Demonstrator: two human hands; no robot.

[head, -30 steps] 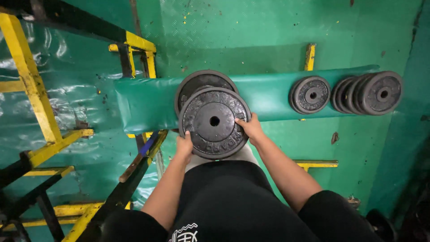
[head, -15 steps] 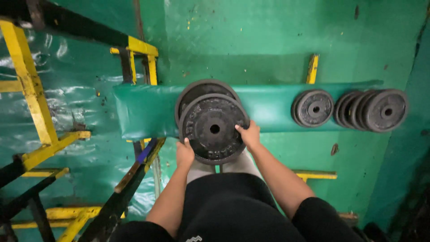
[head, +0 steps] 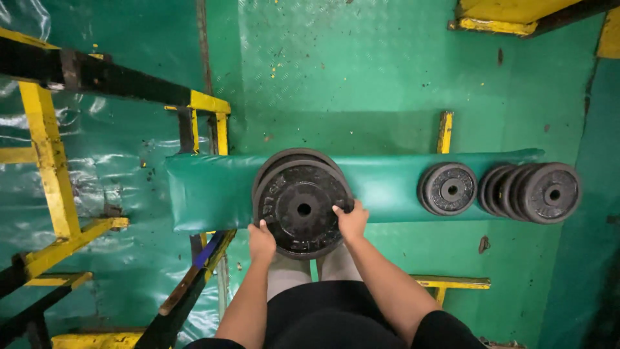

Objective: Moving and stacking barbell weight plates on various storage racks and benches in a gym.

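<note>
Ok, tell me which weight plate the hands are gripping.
The large black plate at the bench's left end, front of a pair, left hand and right hand on its rim; the smaller plates sit untouched farther right.

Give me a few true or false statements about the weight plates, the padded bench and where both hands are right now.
1. Both hands grip the large round black iron weight plate, the left hand at its lower left edge and the right hand at its right edge. True.
2. The long green padded bench is red. False: it is green.
3. A second large dark plate stands right behind the gripped one. True.
4. The right end of the bench is bare. False: a small black plate and a stack of small black plates sit there.
5. The metal frame on the left is painted yellow and black. True.
</note>
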